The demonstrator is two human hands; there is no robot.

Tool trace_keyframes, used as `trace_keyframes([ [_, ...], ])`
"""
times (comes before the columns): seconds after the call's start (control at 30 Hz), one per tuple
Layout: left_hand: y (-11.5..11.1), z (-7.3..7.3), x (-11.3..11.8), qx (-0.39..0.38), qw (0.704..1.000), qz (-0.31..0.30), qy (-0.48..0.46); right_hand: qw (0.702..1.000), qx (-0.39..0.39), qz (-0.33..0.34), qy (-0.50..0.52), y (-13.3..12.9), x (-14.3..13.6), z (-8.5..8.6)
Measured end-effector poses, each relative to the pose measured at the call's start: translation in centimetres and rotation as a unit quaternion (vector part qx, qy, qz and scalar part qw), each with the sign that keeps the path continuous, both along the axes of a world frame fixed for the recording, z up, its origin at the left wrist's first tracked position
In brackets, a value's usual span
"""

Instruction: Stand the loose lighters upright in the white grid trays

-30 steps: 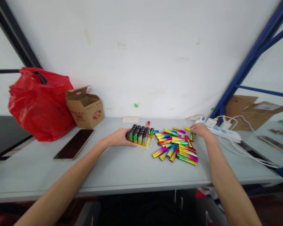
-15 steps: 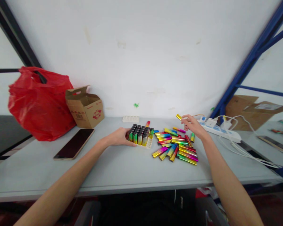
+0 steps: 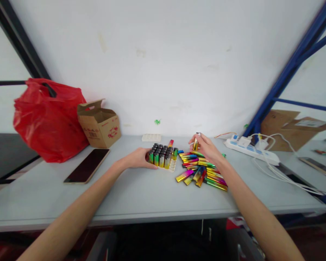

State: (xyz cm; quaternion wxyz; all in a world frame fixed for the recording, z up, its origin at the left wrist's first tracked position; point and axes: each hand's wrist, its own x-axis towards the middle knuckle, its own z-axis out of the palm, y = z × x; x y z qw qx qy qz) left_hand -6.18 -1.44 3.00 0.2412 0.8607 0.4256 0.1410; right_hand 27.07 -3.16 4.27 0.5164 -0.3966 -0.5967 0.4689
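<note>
Rows of upright lighters (image 3: 159, 156) with black tops stand in a white tray (image 3: 172, 166), whose right-hand slots show bare. My left hand (image 3: 139, 158) is wrapped round the left side of this block, thumb at the front. Above a loose pile of shiny multicoloured lighters (image 3: 199, 168), my right hand (image 3: 205, 146) pinches one gold lighter (image 3: 195, 145), held upright. A pinkish-red lighter (image 3: 171, 143) is behind the tray.
A second white tray (image 3: 151, 137) lies near the wall. To the left are a dark phone (image 3: 87, 166), an open cardboard box (image 3: 100, 125) and a red plastic bag (image 3: 51, 119). A white power strip (image 3: 251, 151) with cables is at the right.
My right hand has moved left, toward the tray, and the lighter in it has turned from lying slanted to upright. My left hand stays on the lighter block.
</note>
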Motion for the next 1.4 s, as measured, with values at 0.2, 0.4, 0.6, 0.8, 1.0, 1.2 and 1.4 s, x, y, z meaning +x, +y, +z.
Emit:
trace_keyframes([
  [0.2, -0.1, 0.2, 0.1, 0.005, 1.000, 0.002, 0.003, 0.994, 0.035, -0.053, -0.094, -0.6, -2.5, -0.9],
  [0.4, -0.1, 0.2, 0.1, -0.001, 1.000, 0.002, 0.007, 0.955, 0.098, -0.127, -0.250, -0.6, -3.4, -1.8],
  [0.6, -0.1, 0.2, 0.1, -0.002, 1.000, -0.003, 0.000, 0.946, 0.132, -0.131, -0.267, -0.9, -3.8, -1.9],
  [0.8, -0.1, 0.3, 0.1, 0.001, 1.000, 0.003, 0.011, 0.943, 0.162, -0.054, -0.287, -1.6, -3.6, -1.4],
  [1.0, -0.1, 0.1, 0.1, -0.018, 1.000, -0.001, -0.019, 0.858, 0.270, -0.037, -0.435, -1.7, -3.1, -1.1],
  [1.2, 0.0, 0.2, 0.0, -0.018, 1.000, -0.003, -0.001, 0.880, 0.220, -0.019, -0.421, -1.9, -2.6, -1.1],
  [1.4, 0.0, 0.1, 0.0, -0.037, 0.999, 0.000, -0.013, 0.873, 0.222, -0.010, -0.435, -1.6, -2.6, -1.6],
])
